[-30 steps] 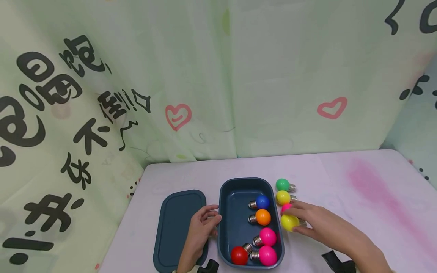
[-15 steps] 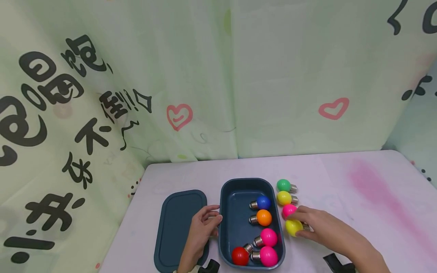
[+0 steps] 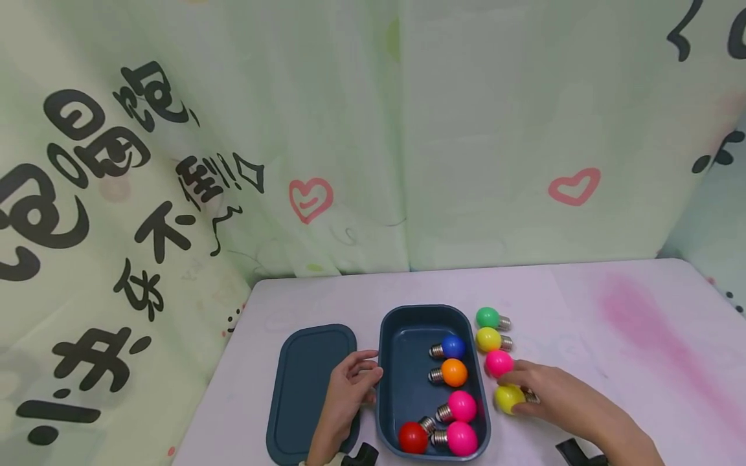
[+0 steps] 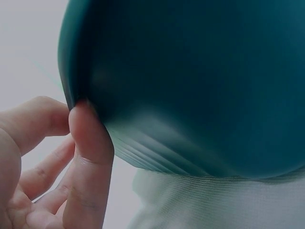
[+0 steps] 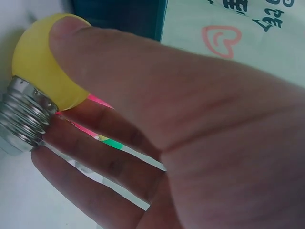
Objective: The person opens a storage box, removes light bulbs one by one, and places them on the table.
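My left hand (image 3: 346, 395) pinches the left rim of a dark blue plastic box (image 3: 410, 388) between thumb and fingers. The thumb (image 4: 88, 133) shows against the rim in the left wrist view. My right hand (image 3: 562, 395) holds a yellow light bulb (image 3: 509, 399) just right of the box. Its thumb presses the yellow globe (image 5: 38, 52), and the fingers lie along the far side by the silver screw base (image 5: 26, 114). Behind this bulb, in a row beside the box, lie a pink bulb (image 3: 499, 364), another yellow bulb (image 3: 487, 340) and a green bulb (image 3: 487, 317).
Inside the box are a blue bulb (image 3: 453, 347), an orange bulb (image 3: 454, 373), two pink bulbs (image 3: 463, 406) and a red bulb (image 3: 412, 438). The box's flat lid (image 3: 309, 375) lies left of it, partly behind my left hand. A printed curtain (image 3: 466, 162) hangs behind the table.
My right hand has moved toward the table's front and slightly right with the yellow bulb, leaving the pink bulb behind it more exposed. The left hand stays at the rim.
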Motion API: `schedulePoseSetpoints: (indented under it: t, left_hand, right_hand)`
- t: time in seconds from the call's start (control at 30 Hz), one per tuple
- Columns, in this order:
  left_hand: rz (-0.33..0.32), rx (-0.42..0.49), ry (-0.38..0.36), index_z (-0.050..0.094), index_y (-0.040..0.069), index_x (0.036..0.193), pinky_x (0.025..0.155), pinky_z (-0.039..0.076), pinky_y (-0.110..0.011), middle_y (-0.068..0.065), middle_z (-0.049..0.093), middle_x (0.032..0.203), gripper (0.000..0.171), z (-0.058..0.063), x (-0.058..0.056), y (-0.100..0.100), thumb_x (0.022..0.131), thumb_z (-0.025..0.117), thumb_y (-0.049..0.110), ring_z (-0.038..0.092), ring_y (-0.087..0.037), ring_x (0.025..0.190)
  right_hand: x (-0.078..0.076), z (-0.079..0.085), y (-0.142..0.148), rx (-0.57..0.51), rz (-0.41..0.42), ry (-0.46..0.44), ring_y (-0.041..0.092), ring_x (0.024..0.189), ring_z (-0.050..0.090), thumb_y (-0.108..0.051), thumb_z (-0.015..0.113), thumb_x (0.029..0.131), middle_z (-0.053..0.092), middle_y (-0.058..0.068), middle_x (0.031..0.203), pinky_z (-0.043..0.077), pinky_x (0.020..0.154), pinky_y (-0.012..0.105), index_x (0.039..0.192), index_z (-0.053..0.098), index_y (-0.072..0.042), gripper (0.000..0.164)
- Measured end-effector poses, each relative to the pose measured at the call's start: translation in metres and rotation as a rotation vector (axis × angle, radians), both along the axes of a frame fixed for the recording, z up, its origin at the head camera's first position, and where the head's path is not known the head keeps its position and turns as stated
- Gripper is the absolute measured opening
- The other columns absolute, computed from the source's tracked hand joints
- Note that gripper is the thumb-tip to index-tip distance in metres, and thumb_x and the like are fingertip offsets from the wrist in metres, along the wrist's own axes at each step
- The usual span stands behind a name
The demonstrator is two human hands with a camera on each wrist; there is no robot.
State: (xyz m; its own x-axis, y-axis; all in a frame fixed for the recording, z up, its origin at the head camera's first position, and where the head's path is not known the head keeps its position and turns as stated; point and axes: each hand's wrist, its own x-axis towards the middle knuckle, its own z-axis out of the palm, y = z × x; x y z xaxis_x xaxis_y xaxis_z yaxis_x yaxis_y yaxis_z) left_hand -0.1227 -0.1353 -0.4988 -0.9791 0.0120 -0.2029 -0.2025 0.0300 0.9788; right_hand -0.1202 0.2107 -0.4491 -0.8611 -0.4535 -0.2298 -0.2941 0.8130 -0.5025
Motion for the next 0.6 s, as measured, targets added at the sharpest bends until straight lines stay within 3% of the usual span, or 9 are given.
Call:
schedulePoseSetpoints:
  t: [0.33,0.6]
  left_hand:
    - [-0.003,0.019,0.02,0.062,0.004,0.127,0.055,0.054,-0.024,-0.009,0.067,0.098,0.039,-0.0038,0.0,0.001,0.091,0.072,0.016,0.064,-0.015,0.073]
    - [-0.004,0.015,0.017,0.062,0.004,0.127,0.055,0.054,-0.024,-0.008,0.067,0.098,0.04,-0.0052,-0.0007,-0.0002,0.091,0.072,0.016,0.064,-0.014,0.072]
  right_hand:
    - [-0.0022,-0.0049,-0.0028,0.062,-0.056,0.002,0.016,0.091,0.061,-0.022,0.088,0.07,0.066,-0.002,0.108,0.057,0.084,0.045,0.11,0.074,-0.017,0.043]
    - [-0.0026,-0.0032,-0.0061,0.116,-0.074,0.039,0.012,0.08,0.057,-0.022,0.089,0.069,0.061,-0.007,0.092,0.058,0.076,0.039,0.108,0.075,-0.019,0.041]
